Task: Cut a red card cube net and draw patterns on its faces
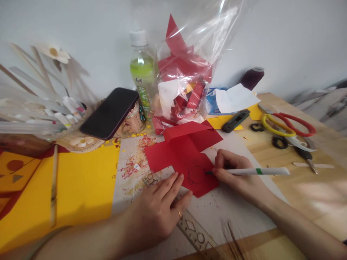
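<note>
A red paper piece point(187, 151), cut in a cross shape with one folded flap, lies on a stained white sheet point(130, 195). Dark curved lines are drawn on its near panel. My right hand point(230, 164) grips a white marker point(246, 171) with a green band, its tip touching the red paper. With fingers stretched out flat, my left hand point(165, 206) presses the paper's near left edge and wears a ring. Partly beneath that hand runs a clear stencil ruler point(196, 234) with cut-out shapes. A small white cap point(137, 167) lies left of the paper.
Behind stand a green drink bottle point(142, 68) and a clear bag point(187, 86) of red scraps. A phone point(110, 113) leans at the left, above yellow paper point(84, 180). Scissors point(288, 124) and a utility knife point(235, 121) lie at the right.
</note>
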Demonstrator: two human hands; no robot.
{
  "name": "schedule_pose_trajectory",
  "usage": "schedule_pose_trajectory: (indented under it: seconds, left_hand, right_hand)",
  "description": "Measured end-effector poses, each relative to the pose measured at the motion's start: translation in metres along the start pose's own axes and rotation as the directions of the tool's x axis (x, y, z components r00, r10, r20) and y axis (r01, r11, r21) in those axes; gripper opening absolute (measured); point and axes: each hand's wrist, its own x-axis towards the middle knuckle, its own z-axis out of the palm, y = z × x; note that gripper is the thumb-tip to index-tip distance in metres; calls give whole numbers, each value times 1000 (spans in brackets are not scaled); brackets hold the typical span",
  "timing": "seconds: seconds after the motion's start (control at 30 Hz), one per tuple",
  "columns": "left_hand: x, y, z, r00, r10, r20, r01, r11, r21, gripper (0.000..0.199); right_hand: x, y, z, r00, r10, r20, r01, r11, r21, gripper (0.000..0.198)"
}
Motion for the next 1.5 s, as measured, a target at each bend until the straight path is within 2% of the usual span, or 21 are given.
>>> schedule_pose_trajectory:
  seconds: [0.6, 0.77, 0.97, 1.07, 1.27, 1.5]
  left_hand:
    - [-2, 0, -1, 999, 18, 32, -18, 1000, 3, 39]
    - [-3, 1, 1, 999, 14, 30, -14, 1000, 4, 34]
    - [-2, 0, 0, 999, 20, 25, -20, 1000, 3, 34]
    - [-3, -1, 0, 999, 21, 30, -21, 1000, 5, 34]
    - [-2, 0, -1, 999, 18, 38, -19, 1000, 9, 35]
    - [0, -1, -1, 1000, 14, 26, -14, 1000, -6, 36]
  right_hand:
    - [1, -2, 0, 999, 4, -41, -7, 996, -86, 20]
    - [0, -2, 0, 999, 21, -29, -22, 999, -49, 20]
    - [3, -7, -1, 993, 58, -100, -48, 994, 98, 23]
    - [2, -8, -3, 994, 65, -88, -55, 992, 110, 24]
    - [0, -8, -2, 997, 68, -35, -67, 997, 28, 21]
    - [-1, -5, -1, 1000, 23, -1, -23, 999, -42, 20]
